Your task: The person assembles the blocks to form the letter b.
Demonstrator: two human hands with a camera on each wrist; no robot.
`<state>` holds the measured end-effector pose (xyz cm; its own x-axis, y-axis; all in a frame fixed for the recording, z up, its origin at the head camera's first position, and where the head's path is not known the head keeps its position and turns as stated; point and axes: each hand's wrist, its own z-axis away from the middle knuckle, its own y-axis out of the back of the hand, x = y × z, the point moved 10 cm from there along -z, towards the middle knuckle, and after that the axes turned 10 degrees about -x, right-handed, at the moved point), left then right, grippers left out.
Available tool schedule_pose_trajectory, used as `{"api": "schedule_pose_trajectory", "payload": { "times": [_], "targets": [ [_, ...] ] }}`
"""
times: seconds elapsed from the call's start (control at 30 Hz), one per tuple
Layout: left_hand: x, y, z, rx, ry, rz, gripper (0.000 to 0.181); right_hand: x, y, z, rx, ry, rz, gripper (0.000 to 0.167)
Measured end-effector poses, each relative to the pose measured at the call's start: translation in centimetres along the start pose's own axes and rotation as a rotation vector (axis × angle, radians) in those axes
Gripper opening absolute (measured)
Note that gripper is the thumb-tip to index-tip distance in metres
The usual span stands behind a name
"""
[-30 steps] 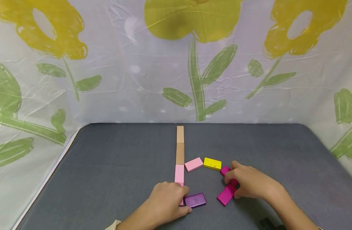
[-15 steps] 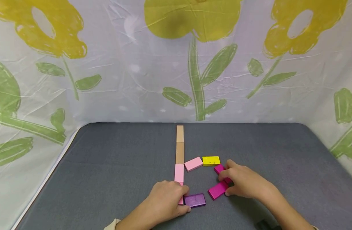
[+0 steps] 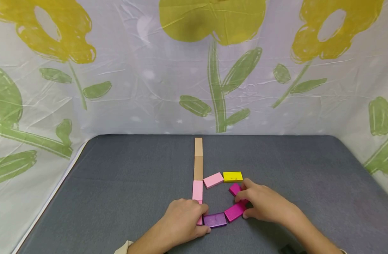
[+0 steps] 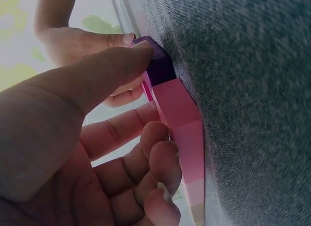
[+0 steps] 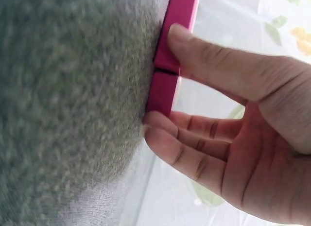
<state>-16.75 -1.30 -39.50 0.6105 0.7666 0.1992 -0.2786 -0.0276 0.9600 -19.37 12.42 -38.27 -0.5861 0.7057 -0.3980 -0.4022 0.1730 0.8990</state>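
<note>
In the head view, my left hand [image 3: 185,217] grips the near end of the row, thumb at the purple block [image 3: 215,220] and fingers by the pink blocks [image 4: 188,143]. The thumb touches the purple block's end in the left wrist view. My right hand [image 3: 265,204] holds two magenta blocks together: thumb against the nearer magenta block [image 3: 235,211], fingers at the end of the farther magenta block [image 5: 163,92]. The nearer one meets the purple block's right end. Fingers partly hide the farther one, which sits apart from the yellow block [image 3: 233,176].
A straight column continues away from me with a light pink block [image 3: 197,190] and two wooden blocks [image 3: 198,167]. A tilted pink block [image 3: 213,180] joins it to the yellow one. Grey cloth covers the table [image 3: 133,169]; a flowered curtain [image 3: 143,88] hangs behind.
My right hand has slid both magenta blocks left and slightly nearer, until one meets the purple block. The yellow block straightened and shifted slightly left. My left hand has stayed in place.
</note>
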Motion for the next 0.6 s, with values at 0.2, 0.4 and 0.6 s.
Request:
{"api": "schedule_pose_trajectory", "payload": {
  "times": [0.2,0.4,0.6],
  "targets": [
    [0.0,0.07,0.03,0.004,-0.001,-0.001,0.031,-0.44,0.02,0.04,0.012,0.005,0.031,0.03],
    [0.0,-0.04,0.03,-0.013,0.0,0.001,0.03,-0.78,0.02,0.28,0.026,0.019,0.073,0.031],
    [0.06,-0.09,0.07,-0.02,-0.001,-0.011,0.029,-0.98,-0.05,0.22,0.029,0.016,0.095,0.031]
  ]
}}
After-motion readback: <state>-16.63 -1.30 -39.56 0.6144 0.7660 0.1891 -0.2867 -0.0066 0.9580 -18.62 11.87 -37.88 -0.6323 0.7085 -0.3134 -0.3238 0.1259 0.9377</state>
